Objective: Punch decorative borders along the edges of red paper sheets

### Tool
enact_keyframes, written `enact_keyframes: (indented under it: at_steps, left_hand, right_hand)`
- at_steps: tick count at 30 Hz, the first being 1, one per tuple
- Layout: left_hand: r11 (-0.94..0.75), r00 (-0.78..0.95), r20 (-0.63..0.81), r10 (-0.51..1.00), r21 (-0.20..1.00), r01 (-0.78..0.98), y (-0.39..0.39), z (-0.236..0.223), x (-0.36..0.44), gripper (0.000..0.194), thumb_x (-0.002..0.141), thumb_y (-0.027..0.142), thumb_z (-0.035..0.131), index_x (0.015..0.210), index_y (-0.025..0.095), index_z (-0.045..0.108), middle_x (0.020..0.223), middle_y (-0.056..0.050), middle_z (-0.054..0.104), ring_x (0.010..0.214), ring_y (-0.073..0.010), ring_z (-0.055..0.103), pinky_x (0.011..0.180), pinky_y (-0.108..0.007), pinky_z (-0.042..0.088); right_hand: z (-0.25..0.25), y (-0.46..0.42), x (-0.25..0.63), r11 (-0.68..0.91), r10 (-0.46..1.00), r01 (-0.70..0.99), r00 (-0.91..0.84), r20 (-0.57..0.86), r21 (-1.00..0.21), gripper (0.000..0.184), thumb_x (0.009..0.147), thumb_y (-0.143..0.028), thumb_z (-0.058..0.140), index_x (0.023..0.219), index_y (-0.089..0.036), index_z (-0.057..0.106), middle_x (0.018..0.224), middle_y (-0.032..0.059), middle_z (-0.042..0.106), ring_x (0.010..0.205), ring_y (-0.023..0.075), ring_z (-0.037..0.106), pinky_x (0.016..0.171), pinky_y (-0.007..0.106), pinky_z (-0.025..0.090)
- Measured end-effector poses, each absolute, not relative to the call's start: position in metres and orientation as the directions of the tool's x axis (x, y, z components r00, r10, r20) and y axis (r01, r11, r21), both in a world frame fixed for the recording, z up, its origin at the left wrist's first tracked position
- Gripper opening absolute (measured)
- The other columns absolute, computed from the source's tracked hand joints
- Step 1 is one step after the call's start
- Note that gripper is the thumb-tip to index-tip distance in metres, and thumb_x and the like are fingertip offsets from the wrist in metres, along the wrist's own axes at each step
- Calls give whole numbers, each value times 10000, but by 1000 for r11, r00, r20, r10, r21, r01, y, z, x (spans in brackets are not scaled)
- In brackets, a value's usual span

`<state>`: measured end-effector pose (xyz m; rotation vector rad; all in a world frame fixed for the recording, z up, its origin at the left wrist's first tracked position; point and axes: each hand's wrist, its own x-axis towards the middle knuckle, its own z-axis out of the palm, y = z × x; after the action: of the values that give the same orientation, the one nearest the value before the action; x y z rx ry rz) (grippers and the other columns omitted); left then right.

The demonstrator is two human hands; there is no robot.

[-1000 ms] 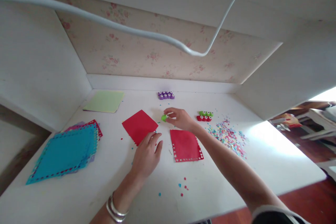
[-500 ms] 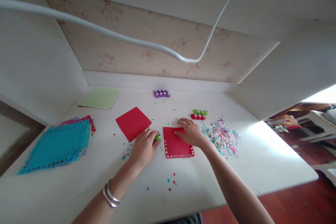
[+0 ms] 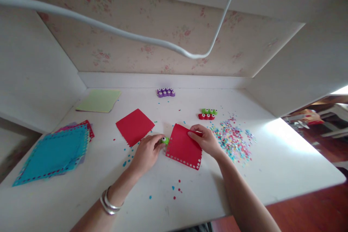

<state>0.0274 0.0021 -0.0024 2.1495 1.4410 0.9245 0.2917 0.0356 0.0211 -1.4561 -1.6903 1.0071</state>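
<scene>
My left hand point(image 3: 147, 151) is closed on a small green craft punch point(image 3: 165, 140), which sits at the left edge of a red paper sheet point(image 3: 181, 146). Small cut-out shapes line that sheet's lower edge and part of its left edge. My right hand point(image 3: 206, 140) pinches the sheet's upper right side, thumb on top and fingers behind; the sheet is turned slightly. Whether the paper's edge lies inside the punch I cannot tell. A second red sheet point(image 3: 135, 127) lies flat just beyond my left hand.
Blue punched sheets point(image 3: 56, 150) top a stack at left, with pale green paper point(image 3: 99, 100) behind. Purple punches point(image 3: 165, 92) stand near the wall; green punches point(image 3: 209, 111) and red punches point(image 3: 206, 116) stand right of centre. Colourful confetti point(image 3: 235, 139) is heaped at right. A white cable point(image 3: 130, 36) crosses above.
My right hand has gone from lying on the red sheet to pinching it. The sheet has turned and its left edge now meets the green punch in my left hand.
</scene>
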Motion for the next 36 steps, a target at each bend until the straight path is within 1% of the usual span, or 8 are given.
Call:
enact_keyframes:
  at_steps: [3, 7, 15, 21, 25, 28, 30, 36]
  left_hand:
    - [-382, 258, 283, 924, 636, 671, 3, 0, 28, 227, 900, 205, 629, 1126, 216, 643, 986, -56, 732, 895, -222, 685, 798, -347, 550]
    - [-382, 268, 272, 924, 632, 674, 5, 1, 29, 232, 894, 200, 637, 1126, 207, 651, 997, -60, 736, 886, -221, 688, 794, -334, 544]
    - [-394, 296, 261, 919, 612, 685, 4, 0, 28, 246, 891, 203, 648, 1137, 212, 652, 998, -61, 743, 891, -234, 683, 783, -342, 538]
    - [-418, 312, 278, 908, 589, 691, 4, -3, 27, 246, 900, 235, 645, 1146, 225, 649, 995, -58, 738, 919, -246, 672, 812, -380, 531]
    - [-477, 352, 323, 879, 595, 647, 5, -8, 27, 276, 898, 251, 651, 1173, 239, 644, 1107, -59, 720, 1004, -247, 657, 893, -414, 513]
    - [-494, 366, 333, 869, 585, 643, 6, -9, 27, 325, 884, 290, 672, 1204, 244, 638, 1147, -64, 712, 1051, -257, 649, 931, -437, 501]
    - [-496, 373, 327, 868, 582, 644, 6, -8, 25, 349, 879, 317, 678, 1217, 245, 636, 1160, -67, 708, 1072, -262, 643, 943, -447, 499]
    - [-503, 427, 282, 859, 621, 601, 7, -1, 20, 318, 915, 202, 619, 1226, 270, 629, 1197, -31, 696, 1103, -212, 631, 981, -407, 491]
  right_hand:
    - [25, 36, 296, -30, 970, 314, -219, -104, -949, 223, 816, -411, 660, 836, -189, 646, 780, 23, 666, 675, 160, 606, 579, 258, 446]
    - [24, 38, 298, -167, 940, 246, -252, -230, -955, 246, 769, -407, 716, 848, -179, 664, 753, 22, 666, 628, 142, 585, 546, 243, 421]
    - [19, 41, 293, -213, 931, 260, -240, -276, -942, 233, 763, -400, 729, 849, -191, 670, 705, 8, 648, 550, 114, 536, 496, 225, 389]
    - [18, 41, 292, -202, 923, 299, -261, -283, -933, 248, 780, -409, 712, 896, -196, 659, 746, 18, 684, 593, 142, 601, 510, 234, 437]
    - [20, 42, 290, 10, 949, 457, -284, -135, -889, 273, 803, -400, 691, 1005, -217, 669, 955, 55, 723, 769, 196, 671, 658, 311, 533]
    - [24, 38, 289, 303, 948, 630, -278, 157, -715, 336, 807, -379, 704, 1110, -239, 665, 1181, 77, 667, 1000, 236, 643, 885, 398, 514]
    - [27, 30, 288, 419, 908, 698, -317, 274, -581, 357, 834, -386, 688, 1162, -252, 651, 1255, 81, 630, 1137, 258, 581, 987, 443, 458]
    - [21, -3, 278, 495, 869, 762, -447, 213, -418, 350, 923, -373, 578, 1252, -256, 613, 1312, 81, 611, 1227, 261, 534, 1123, 524, 305]
